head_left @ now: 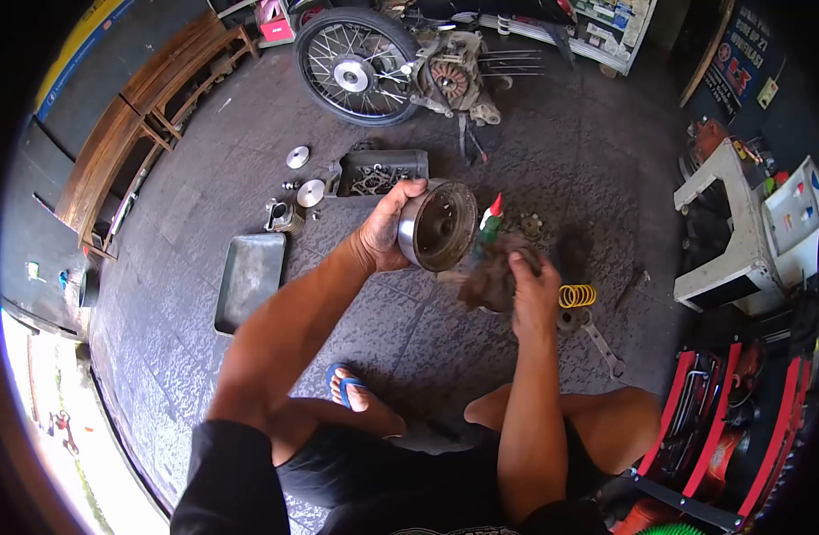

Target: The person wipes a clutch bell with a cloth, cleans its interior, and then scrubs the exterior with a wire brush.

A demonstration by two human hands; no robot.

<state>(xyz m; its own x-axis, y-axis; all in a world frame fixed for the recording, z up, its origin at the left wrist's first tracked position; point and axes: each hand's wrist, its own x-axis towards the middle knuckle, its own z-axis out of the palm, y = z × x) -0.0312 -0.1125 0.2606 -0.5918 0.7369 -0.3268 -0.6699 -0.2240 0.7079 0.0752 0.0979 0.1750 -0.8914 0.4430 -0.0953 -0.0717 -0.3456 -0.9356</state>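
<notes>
My left hand (390, 230) grips a round metal clutch bell (445, 227) by its outer wall, thumb on top. Its hollow, dirty brown inside faces to the right. In my right hand (536, 290) is a bunched, grimy brown rag (499, 278), a little blurred, just right of the bell and apart from it. Behind the rag stands a green bottle with a red tip (491, 218), partly covered. Close to my right hand a yellow coil spring (577, 296) lies on the floor, with a flat metal wrench (601, 343) below it.
A parts tray (383, 165) with small metal pieces, a shallow metal tray (249, 278), a cylinder block (285, 217) and shiny discs (311, 193) lie to the left. A spoked wheel with an engine (450, 80) stands ahead. A red-edged tool rack (717, 428) is at lower right.
</notes>
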